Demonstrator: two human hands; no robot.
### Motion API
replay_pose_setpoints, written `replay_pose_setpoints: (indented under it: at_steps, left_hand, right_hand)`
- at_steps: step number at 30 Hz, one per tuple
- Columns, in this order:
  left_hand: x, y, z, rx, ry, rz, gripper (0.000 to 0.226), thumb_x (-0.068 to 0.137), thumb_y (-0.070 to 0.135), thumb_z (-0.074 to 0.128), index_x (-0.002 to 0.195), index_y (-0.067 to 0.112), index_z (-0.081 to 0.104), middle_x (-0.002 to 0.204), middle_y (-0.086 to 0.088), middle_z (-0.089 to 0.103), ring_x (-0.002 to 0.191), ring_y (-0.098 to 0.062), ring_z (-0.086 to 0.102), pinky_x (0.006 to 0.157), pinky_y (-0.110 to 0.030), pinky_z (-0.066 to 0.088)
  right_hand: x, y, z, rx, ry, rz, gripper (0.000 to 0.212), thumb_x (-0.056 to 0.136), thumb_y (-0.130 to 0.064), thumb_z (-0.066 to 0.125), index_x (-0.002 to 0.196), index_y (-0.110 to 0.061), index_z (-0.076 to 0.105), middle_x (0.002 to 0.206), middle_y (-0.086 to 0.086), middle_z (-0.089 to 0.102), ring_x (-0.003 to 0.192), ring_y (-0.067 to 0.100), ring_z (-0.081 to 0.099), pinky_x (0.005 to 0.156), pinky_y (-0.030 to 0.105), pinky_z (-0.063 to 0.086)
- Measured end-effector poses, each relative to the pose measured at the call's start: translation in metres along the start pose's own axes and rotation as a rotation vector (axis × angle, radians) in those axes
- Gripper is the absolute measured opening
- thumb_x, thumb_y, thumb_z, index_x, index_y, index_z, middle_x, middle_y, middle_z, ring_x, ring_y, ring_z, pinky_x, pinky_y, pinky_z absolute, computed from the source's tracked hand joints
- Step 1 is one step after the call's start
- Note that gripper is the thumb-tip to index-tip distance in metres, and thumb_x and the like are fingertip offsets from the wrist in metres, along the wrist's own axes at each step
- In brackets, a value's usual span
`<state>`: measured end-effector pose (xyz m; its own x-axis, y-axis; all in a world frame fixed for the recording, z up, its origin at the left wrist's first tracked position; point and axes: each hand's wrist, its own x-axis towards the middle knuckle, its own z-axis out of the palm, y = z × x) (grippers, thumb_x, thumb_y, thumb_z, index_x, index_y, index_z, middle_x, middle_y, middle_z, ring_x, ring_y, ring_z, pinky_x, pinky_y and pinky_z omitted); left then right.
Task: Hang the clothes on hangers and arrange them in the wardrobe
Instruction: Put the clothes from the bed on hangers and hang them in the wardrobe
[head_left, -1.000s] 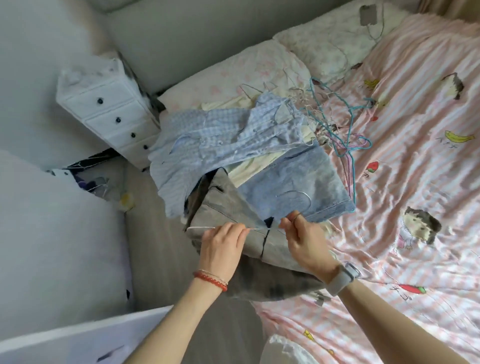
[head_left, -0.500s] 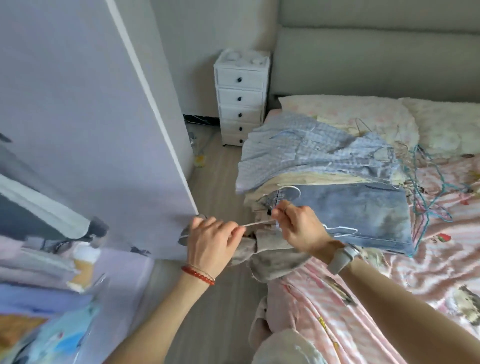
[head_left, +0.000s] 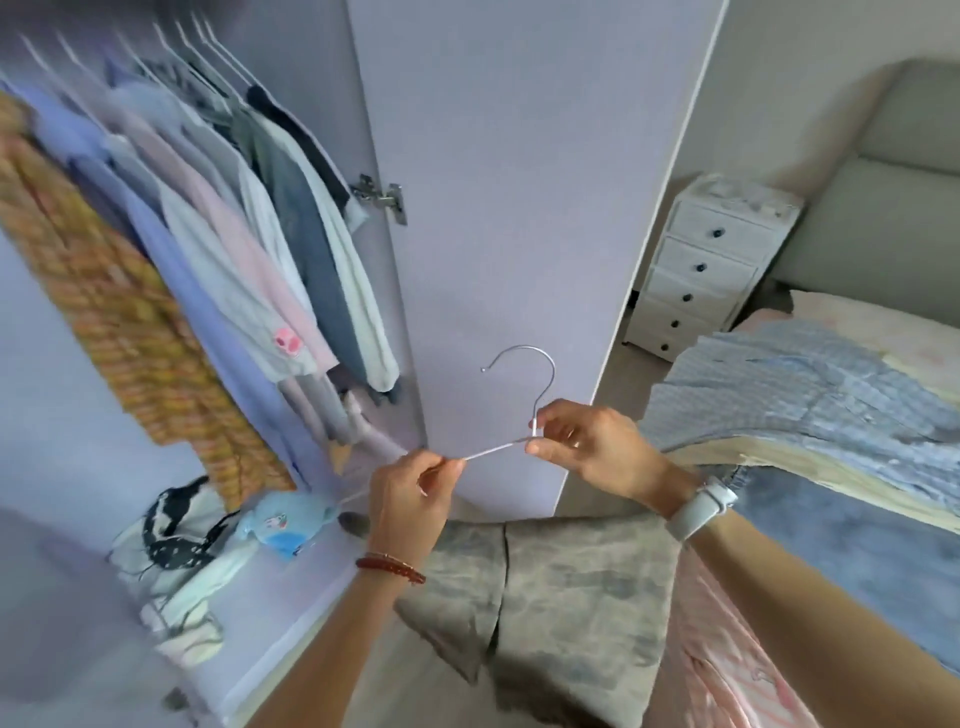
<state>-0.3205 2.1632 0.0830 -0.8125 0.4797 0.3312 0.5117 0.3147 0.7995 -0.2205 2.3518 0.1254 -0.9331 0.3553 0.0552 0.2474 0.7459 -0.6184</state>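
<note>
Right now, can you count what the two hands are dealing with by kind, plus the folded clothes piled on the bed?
Metal hanger: 1, pinched by the left hand and the right hand.
Grey-green garment draped below the hands: 1.
Folded clothes on the bed: 3 visible, the blue checked shirt, a cream layer and the denim piece.
Total: 5.

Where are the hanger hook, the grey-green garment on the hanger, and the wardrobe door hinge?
hanger hook (head_left: 540, 358), head view, top of the curved wire.
grey-green garment (head_left: 571, 597), head view, middle of the draped cloth.
wardrobe door hinge (head_left: 382, 197), head view, metal body.
</note>
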Motion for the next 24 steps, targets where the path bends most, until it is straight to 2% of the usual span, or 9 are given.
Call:
replay_pose_setpoints:
  at_steps: [2, 4, 8, 13, 16, 18, 20, 22, 24]
  left_hand:
    - [-0.002, -0.016, -0.032, 0.013, 0.103, -0.087, 0.044, 0.072, 0.045, 0.051, 0.056, 0.005, 0.056, 0.049, -0.004, 0.05, 0.052, -0.023, 0.046, 0.054, -0.032, 0.037]
    - [-0.004, -0.034, -0.067, 0.047, 0.198, -0.106, 0.051, 0.07, 0.047, 0.048, 0.056, -0.001, 0.058, 0.051, -0.015, 0.055, 0.053, -0.029, 0.052, 0.054, -0.038, 0.041]
    - [-0.008, -0.064, -0.129, 0.206, 0.292, -0.119, 0.03, 0.074, 0.027, 0.06, 0.062, 0.0, 0.065, 0.058, -0.013, 0.062, 0.056, -0.028, 0.057, 0.059, -0.037, 0.045]
    - [-0.012, -0.098, -0.204, 0.441, 0.609, -0.266, 0.032, 0.077, 0.037, 0.049, 0.067, 0.012, 0.066, 0.071, -0.004, 0.064, 0.078, -0.028, 0.053, 0.077, -0.026, 0.027]
    - [0.003, -0.111, -0.244, 0.538, 0.756, -0.368, 0.03, 0.082, 0.033, 0.05, 0.081, 0.01, 0.069, 0.089, -0.008, 0.067, 0.096, -0.031, 0.051, 0.098, -0.04, 0.026]
    - [0.023, -0.116, -0.27, 0.579, 0.808, -0.4, 0.026, 0.087, 0.027, 0.053, 0.095, 0.007, 0.069, 0.102, -0.013, 0.064, 0.106, -0.034, 0.05, 0.104, -0.048, 0.024]
    - [0.045, -0.117, -0.293, 0.578, 0.854, -0.449, 0.028, 0.09, 0.022, 0.056, 0.115, 0.01, 0.062, 0.122, -0.016, 0.053, 0.118, -0.035, 0.043, 0.106, -0.048, 0.024]
    - [0.067, -0.113, -0.313, 0.562, 0.92, -0.414, 0.041, 0.089, 0.023, 0.053, 0.128, 0.008, 0.05, 0.133, -0.018, 0.041, 0.125, -0.034, 0.036, 0.105, -0.045, 0.026]
    - [0.091, -0.103, -0.327, 0.614, 0.982, -0.309, 0.049, 0.085, 0.022, 0.05, 0.13, 0.004, 0.045, 0.134, -0.021, 0.038, 0.125, -0.036, 0.035, 0.103, -0.045, 0.027]
  right_hand:
    - [0.01, -0.005, 0.02, -0.011, -0.092, -0.045, 0.021, 0.082, -0.047, 0.06, 0.088, -0.027, 0.061, 0.078, -0.01, 0.063, 0.071, 0.009, 0.055, 0.074, 0.026, 0.042]
    - [0.021, -0.01, 0.041, -0.004, -0.158, -0.085, 0.016, 0.087, -0.039, 0.056, 0.084, -0.025, 0.06, 0.066, -0.011, 0.056, 0.062, 0.01, 0.049, 0.068, 0.028, 0.041]
    - [0.049, -0.048, 0.084, -0.045, -0.245, -0.289, 0.016, 0.094, -0.024, 0.046, 0.094, -0.02, 0.062, 0.06, -0.011, 0.051, 0.055, 0.014, 0.044, 0.061, 0.025, 0.038]
    - [0.099, -0.128, 0.124, -0.127, -0.329, -0.61, 0.024, 0.097, -0.024, 0.039, 0.107, -0.022, 0.061, 0.067, -0.003, 0.059, 0.065, 0.025, 0.059, 0.064, 0.028, 0.041]
    - [0.132, -0.185, 0.143, -0.039, -0.29, -0.771, 0.026, 0.097, -0.021, 0.04, 0.103, -0.014, 0.064, 0.066, -0.002, 0.055, 0.06, 0.023, 0.057, 0.058, 0.019, 0.03]
    - [0.157, -0.22, 0.157, 0.082, -0.274, -0.798, 0.026, 0.096, -0.019, 0.042, 0.102, -0.012, 0.066, 0.078, 0.005, 0.067, 0.067, 0.022, 0.059, 0.063, 0.019, 0.036]
    - [0.184, -0.249, 0.171, 0.184, -0.312, -0.781, 0.024, 0.096, -0.02, 0.043, 0.101, -0.012, 0.065, 0.092, 0.004, 0.069, 0.082, 0.023, 0.061, 0.075, 0.032, 0.045]
    - [0.212, -0.27, 0.183, 0.274, -0.318, -0.75, 0.022, 0.095, -0.017, 0.045, 0.097, -0.01, 0.066, 0.082, -0.005, 0.065, 0.076, 0.016, 0.059, 0.071, 0.033, 0.044]
    - [0.24, -0.285, 0.192, 0.348, -0.274, -0.7, 0.02, 0.094, -0.013, 0.047, 0.095, -0.007, 0.066, 0.067, -0.018, 0.053, 0.061, 0.002, 0.05, 0.064, 0.02, 0.036]
